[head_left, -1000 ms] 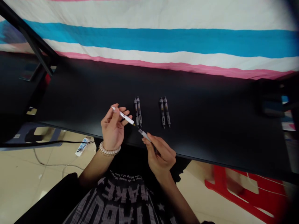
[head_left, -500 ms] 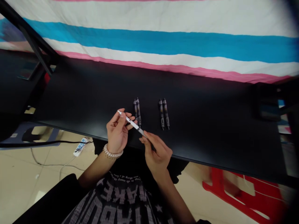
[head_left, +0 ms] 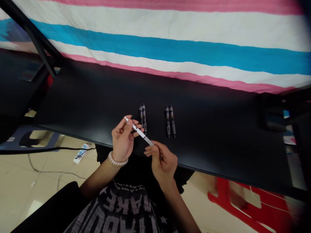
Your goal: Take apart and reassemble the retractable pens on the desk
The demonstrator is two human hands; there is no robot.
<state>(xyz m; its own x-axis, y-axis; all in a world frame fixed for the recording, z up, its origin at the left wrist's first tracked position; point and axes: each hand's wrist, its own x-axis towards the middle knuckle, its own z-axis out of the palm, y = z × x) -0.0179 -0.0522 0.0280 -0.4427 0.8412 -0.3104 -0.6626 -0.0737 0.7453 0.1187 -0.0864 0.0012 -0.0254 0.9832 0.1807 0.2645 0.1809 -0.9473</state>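
The white pen (head_left: 141, 132) was held between both hands, above the black table (head_left: 218, 129), its long axis slanting from far left to near right. The left hand (head_left: 122, 139) pinched its far end; the right hand (head_left: 165, 162) gripped the near end.

Your black table (head_left: 218, 136) bears two dark pens (head_left: 144, 115) side by side at twelve o'clock, another dark pair (head_left: 172, 119) at one o'clock.

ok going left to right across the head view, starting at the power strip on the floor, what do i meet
Power strip → left hand → white pen → right hand → red plastic stool.
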